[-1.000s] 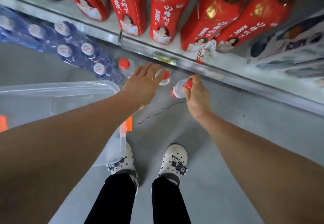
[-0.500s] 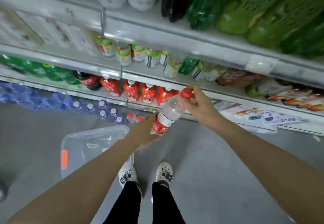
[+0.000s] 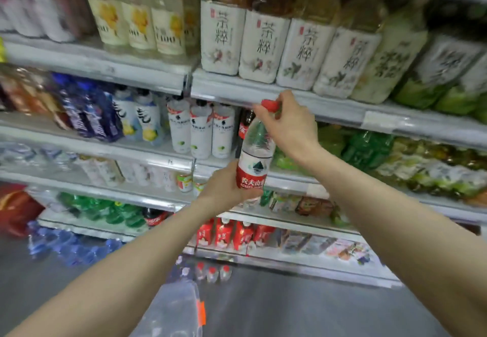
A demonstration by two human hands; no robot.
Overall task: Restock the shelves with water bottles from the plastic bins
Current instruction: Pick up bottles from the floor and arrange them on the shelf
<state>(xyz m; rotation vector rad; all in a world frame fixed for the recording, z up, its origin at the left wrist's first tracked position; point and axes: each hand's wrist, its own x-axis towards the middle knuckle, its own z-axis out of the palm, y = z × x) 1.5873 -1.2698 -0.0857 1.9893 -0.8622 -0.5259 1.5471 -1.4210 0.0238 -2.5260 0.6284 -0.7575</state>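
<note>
Between the two hands, a red-labelled water bottle (image 3: 253, 164) stands nearly upright in mid-air, in front of the middle shelves. The right hand (image 3: 288, 125) pinches its red cap (image 3: 269, 104) from above; the left hand (image 3: 226, 187) wraps the lower body. Beyond the hands sit white-labelled bottles (image 3: 201, 129). The bottle should probably stay upright, base supported, as it slides into a gap. The clear plastic bin (image 3: 176, 310) lies below the left forearm.
</note>
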